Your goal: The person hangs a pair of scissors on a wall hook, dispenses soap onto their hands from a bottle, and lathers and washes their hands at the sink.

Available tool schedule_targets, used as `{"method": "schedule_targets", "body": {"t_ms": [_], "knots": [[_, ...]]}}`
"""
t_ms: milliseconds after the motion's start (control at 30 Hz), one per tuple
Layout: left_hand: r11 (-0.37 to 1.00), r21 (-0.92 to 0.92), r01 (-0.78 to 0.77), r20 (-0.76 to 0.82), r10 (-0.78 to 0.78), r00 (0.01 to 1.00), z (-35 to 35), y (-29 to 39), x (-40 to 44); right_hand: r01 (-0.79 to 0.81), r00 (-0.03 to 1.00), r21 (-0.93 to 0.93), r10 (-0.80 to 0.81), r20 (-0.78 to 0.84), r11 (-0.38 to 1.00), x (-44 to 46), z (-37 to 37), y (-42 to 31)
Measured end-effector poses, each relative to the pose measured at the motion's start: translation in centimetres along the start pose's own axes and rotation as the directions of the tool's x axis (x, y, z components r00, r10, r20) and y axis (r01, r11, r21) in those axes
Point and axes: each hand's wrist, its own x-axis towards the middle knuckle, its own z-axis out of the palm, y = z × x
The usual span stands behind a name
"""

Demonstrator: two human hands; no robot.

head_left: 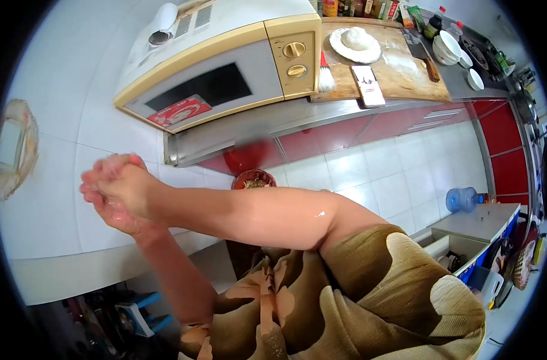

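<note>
Out to the left, beside the white tiled wall, both hands are clasped palm against palm. My right hand [136,187] lies over the top, its fingers bent around the other hand. Beneath it, my left hand [118,215] has its fingertips curling up at the far left. The skin looks wet, and a shiny drop sits near my right elbow. No object shows between the palms, though the inner surfaces are hidden. Nearest to the hands is the wall; a cream microwave [219,72] stands above and to the right of them.
A wooden board [405,84] on the counter holds a plate [339,51] with a white dough-like mound, a phone [367,86], a brush [325,78] and a knife [430,67]. Bowls [446,48] stand to the right. A red bin [240,179] and blue water jug [461,200] are lower down.
</note>
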Motion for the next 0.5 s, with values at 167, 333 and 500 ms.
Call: {"method": "schedule_targets", "body": {"t_ms": [167,333,500], "knots": [[0.928,-0.323,0.184,-0.003,-0.195,0.981,-1.4,0.3,0.1,0.548,0.836,0.237,-0.516,-0.186,0.803,-1.4,-3.7,6.0],[0.933,0.221,0.285,-0.544,-0.125,0.830,5.9,-1.6,0.6,0.835,0.485,-0.251,-0.870,-0.084,0.490,0.4,-7.0,6.4],[0.917,0.286,0.278,-0.564,-0.074,0.823,5.6,-2.4,-0.1,0.675,0.602,-0.307,-0.741,-0.295,0.671,0.1,-9.3,3.9]]}}
